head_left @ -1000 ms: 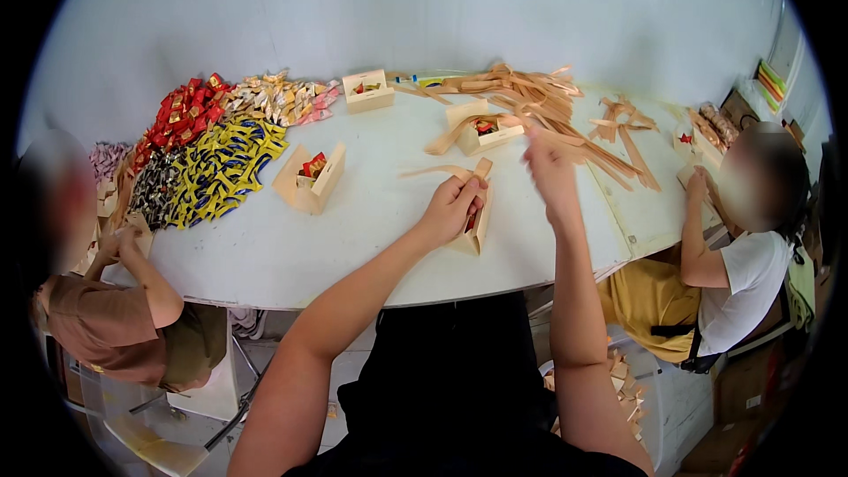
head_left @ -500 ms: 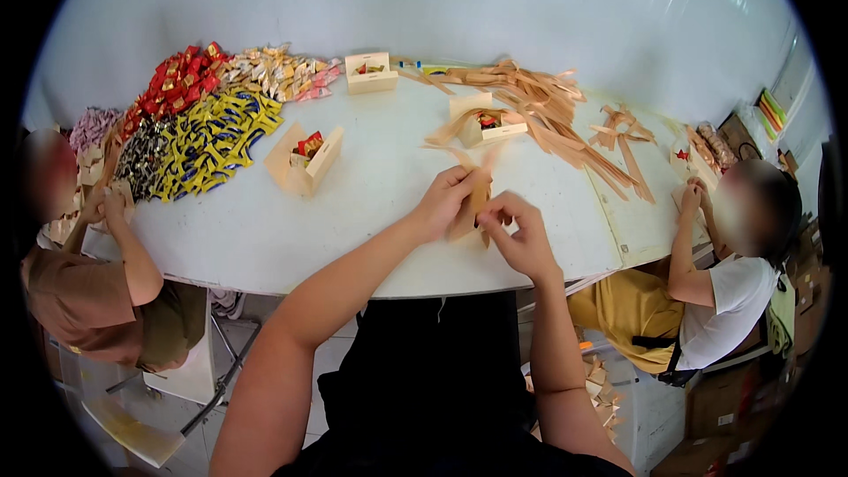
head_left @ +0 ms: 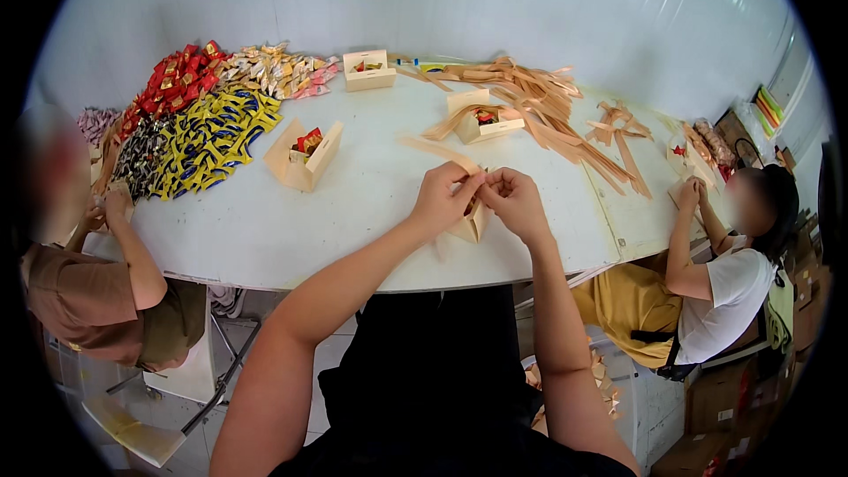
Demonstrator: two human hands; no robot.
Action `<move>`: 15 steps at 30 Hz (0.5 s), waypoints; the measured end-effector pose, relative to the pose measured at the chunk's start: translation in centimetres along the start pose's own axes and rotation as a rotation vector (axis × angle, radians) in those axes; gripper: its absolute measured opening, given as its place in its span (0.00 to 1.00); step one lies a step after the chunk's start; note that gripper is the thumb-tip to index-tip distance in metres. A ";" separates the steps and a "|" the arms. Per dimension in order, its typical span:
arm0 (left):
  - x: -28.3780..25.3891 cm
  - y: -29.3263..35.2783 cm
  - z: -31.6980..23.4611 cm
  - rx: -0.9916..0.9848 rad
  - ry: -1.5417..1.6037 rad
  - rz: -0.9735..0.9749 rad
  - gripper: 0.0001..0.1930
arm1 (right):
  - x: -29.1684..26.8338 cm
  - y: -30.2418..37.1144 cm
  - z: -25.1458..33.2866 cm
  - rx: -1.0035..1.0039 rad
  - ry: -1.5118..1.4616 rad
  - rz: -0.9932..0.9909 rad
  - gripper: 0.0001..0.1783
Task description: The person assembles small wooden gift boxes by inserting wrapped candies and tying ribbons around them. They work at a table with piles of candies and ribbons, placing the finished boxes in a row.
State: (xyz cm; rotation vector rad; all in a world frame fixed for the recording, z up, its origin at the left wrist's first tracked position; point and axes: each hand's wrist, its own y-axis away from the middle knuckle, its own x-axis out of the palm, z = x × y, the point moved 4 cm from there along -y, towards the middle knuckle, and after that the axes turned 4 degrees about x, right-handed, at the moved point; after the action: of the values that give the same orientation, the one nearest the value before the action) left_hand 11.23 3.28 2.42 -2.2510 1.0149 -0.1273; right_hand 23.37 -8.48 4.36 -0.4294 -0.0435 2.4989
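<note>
A small cream-coloured box (head_left: 473, 228) stands near the table's front edge, partly hidden under my fingers. A tan ribbon (head_left: 442, 150) runs from its top and trails off to the far left. My left hand (head_left: 444, 199) pinches the ribbon at the top of the box. Right beside it, my right hand (head_left: 518, 203) has thumb and forefinger closed on the ribbon at the same spot. The fingertips of both hands meet there and hide the exact grip. Beyond them sits an open box (head_left: 488, 130) of wrapped sweets with ribbon across it.
Left lie heaps of red packets (head_left: 181, 79), yellow-and-blue sweets (head_left: 216, 137) and pale sweets (head_left: 278, 69). Two more open boxes, one left (head_left: 305, 172) and one far (head_left: 369, 79), hold sweets. Loose ribbons (head_left: 565, 128) spread right. A person (head_left: 88, 291) works left, another (head_left: 715, 300) right.
My right hand has moved up and in to meet my left at the box's top. The ribbon end now trails leftward instead of standing up between my hands.
</note>
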 end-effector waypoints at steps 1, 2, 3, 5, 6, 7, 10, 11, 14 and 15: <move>0.0 0.1 0.0 0.079 0.024 -0.033 0.06 | 0.3 -0.2 -0.1 -0.042 0.004 -0.040 0.10; 0.1 0.2 0.3 0.158 0.048 -0.065 0.05 | 0.3 -0.2 -0.1 -0.065 0.055 -0.067 0.10; 0.1 0.5 0.4 0.238 0.072 -0.097 0.04 | 0.3 -0.2 0.0 -0.087 0.107 -0.095 0.09; 0.3 0.4 -0.8 0.174 0.141 -0.074 0.05 | 0.0 -0.1 -0.3 -0.107 0.183 -0.148 0.09; 0.4 0.4 -1.6 0.141 0.177 -0.062 0.06 | 0.0 -0.2 -0.7 -0.105 0.207 -0.169 0.10; 0.4 0.6 -2.7 0.205 0.067 -0.105 0.07 | 0.2 -0.2 -0.9 -0.104 0.229 -0.181 0.10; 0.9 0.7 -1.8 0.154 0.240 -0.166 0.07 | 0.9 -0.4 -1.0 -0.136 0.260 -0.271 0.11; 1.1 0.8 -2.0 0.140 0.214 -0.166 0.07 | 0.9 -0.3 -1.3 -0.088 0.152 -0.254 0.10; 1.1 1.0 -2.1 0.096 0.179 -0.171 0.07 | 1.4 -0.4 -1.8 0.069 -0.186 -0.154 0.10; 1.1 1.0 -1.2 0.078 0.204 -0.177 0.08 | 1.3 -0.3 -1.7 0.135 -0.303 -0.089 0.09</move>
State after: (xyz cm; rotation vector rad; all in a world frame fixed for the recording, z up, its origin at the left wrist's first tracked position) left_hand 10.97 1.44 2.55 -2.2872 0.8947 -0.4735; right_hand 23.08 -7.66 2.37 0.0090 -0.0133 2.4391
